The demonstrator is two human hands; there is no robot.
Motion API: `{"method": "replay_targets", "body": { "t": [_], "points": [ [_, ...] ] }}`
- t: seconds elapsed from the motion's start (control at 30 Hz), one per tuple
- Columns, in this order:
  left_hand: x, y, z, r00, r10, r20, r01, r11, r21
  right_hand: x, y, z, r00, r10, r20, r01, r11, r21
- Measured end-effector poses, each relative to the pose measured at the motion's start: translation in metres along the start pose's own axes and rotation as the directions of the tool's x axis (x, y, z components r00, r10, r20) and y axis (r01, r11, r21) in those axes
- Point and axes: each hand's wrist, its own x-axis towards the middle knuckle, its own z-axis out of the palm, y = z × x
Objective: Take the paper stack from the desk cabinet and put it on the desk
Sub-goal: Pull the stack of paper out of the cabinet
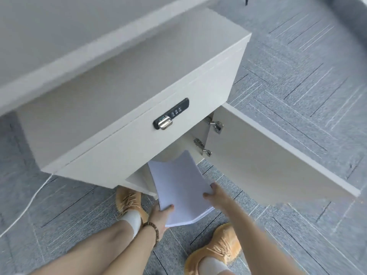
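Paper stack (181,187) half out of the open desk cabinet (127,108).
Left hand (160,217) and right hand (215,193) both grip its near edge, above grey carpet (297,66); the cabinet door (278,155) stands open.

Matt white laminate desk cabinet (123,108), smooth white paper stack (182,187), shiny metal hinges (215,125), rough grey carpet (297,62)
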Motion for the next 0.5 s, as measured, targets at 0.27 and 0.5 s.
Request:
{"method": "replay_targets", "body": {
  "t": [0.27,0.5],
  "points": [
    [-0.148,0.006,-0.022,0.979,0.064,0.195,-0.056,0.997,-0.044,-0.180,-0.001,-0.026,0.983,-0.021,-0.185,0.051,0.986,0.161],
    [-0.267,0.011,-0.037,0.923,0.255,0.290,-0.243,0.967,-0.078,-0.316,-0.005,-0.043,0.925,-0.126,-0.359,0.251,0.911,0.326]
  ]
}}
